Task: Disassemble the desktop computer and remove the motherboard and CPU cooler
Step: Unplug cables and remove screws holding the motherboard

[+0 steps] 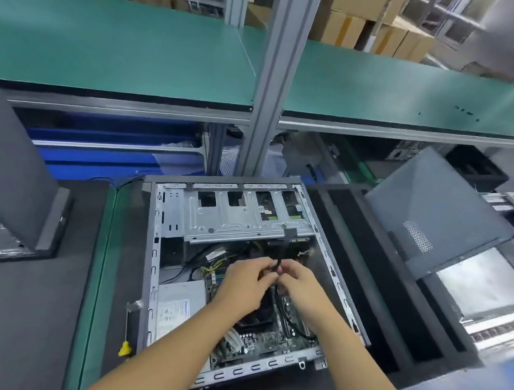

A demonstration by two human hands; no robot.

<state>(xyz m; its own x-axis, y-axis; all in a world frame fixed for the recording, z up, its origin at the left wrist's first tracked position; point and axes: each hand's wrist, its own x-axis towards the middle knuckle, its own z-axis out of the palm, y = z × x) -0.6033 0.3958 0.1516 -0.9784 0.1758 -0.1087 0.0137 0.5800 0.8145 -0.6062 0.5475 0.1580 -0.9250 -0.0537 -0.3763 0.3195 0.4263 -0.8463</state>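
1. At the far left of the bench, a dark tower case (5, 139) stands upright on the black mat.
2. A yellow-handled screwdriver (124, 349) lies just beside the desktop computer (329, 260), which lies open on its side mid-bench.
3. A silver power supply (178, 307) sits against its left wall.
4. The left hand (245, 284), fingers curled, pinches a black cable (277, 266) above the case's middle.
5. The right hand (301, 284) touches the left and pinches the same cable.
6. The motherboard (262, 339) sits in the case floor, the CPU cooler (257, 317) half hidden under the hands.
7. A grey side panel (431, 210) rests tilted at right.
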